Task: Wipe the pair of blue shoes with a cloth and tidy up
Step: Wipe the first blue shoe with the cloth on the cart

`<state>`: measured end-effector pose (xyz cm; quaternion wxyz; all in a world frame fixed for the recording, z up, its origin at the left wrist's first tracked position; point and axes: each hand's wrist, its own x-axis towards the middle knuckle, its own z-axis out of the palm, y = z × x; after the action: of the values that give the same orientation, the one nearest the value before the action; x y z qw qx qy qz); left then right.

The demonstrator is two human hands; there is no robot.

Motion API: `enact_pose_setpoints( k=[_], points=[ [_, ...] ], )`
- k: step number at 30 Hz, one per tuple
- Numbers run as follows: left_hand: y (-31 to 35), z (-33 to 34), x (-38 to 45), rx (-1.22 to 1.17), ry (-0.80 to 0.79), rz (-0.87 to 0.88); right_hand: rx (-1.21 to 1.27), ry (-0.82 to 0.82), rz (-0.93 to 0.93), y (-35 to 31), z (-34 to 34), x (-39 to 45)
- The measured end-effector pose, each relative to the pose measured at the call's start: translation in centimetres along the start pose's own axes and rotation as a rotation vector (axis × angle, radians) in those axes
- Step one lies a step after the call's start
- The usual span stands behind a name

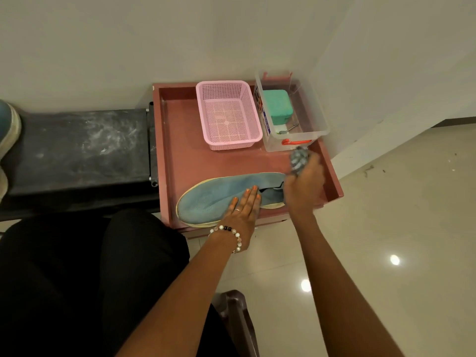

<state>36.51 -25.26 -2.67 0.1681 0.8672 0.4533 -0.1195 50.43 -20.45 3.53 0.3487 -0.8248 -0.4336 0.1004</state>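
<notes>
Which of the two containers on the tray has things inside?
The clear plastic box at the right, holding a green block; the pink basket beside it is empty.

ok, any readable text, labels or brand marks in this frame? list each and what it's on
None can be read.
Printed label on the left wall of the clear plastic box, label at: coloured print, too small and blurred to read.
No print visible on the blue shoe, pink basket or green case.

Blue shoe, grey patterned cloth, pink perforated basket, reddish-brown tray, green box.
</notes>
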Motion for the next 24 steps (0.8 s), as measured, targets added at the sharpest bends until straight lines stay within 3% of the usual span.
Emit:
enact_pose_setpoints(
  k=[4, 9, 12, 16, 19, 21, 24],
  points=[
    [-0.1, 0.0, 0.4, 0.057, -0.057, 0.009, -0.329, -0.347, -0.216, 0.1, 4.0, -3.7],
    [-0.2, -0.3, 0.4, 0.093, -0.119, 0.047, -0.198, -0.764, -0.471, -1.0, 2.3, -2.3],
    [-0.4, -0.4, 0.1, 0.044, -0.056, 0.041, -0.271, -0.656, -0.549, 0.3, 0.7, -0.9],
    [-0.7, -0.2, 0.2, -0.051, -0.036, 0.05, -0.181, -0.443, -0.347, 2.2, -0.6, -1.1],
    [-1.4, -1.2, 0.1, -0.146, -0.102, 0.097, 0.004, -0.237, -0.091, 1.8, -2.0, -1.3],
    [-2.4, -2.5, -0.5, -0.297, -0.094, 0.133, 0.177, -0.03, 0.181, 1.8, -3.2, -1.4],
    [-4.5, -4.3, -1.5, -0.478, 0.135, 0.055, 0.381, 0.211, 0.478, 2.6, -4.8, -2.5]
  ],
)
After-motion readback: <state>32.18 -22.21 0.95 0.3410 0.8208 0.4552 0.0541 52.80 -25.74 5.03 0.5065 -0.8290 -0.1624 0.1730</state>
